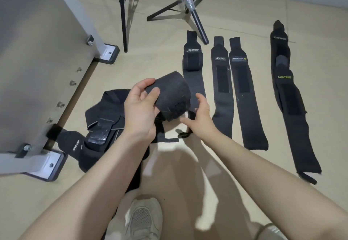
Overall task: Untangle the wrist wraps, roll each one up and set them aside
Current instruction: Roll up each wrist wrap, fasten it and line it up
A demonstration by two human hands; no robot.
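2 hands, left hand [140, 108] and right hand [200, 116], curl their fingers around 1 rolled wrist wrap [172, 96].

Flat wrist wraps [222, 87]: five, right half of the frame
Rolled wrap [172, 96]: one, centre
Tangled pile [105, 124]: count unclear
Hands [140, 111]: two
Tripods [190, 6]: two, top
Shoe [145, 219]: one, bottom

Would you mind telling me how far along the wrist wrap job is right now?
Done: several black fabric wrist wraps lie untangled, flat on the beige floor. In hand: the left hand grips a black rolled wrap while the right hand pinches its loose end. Left: the tangled black pile and rolling the flat ones.
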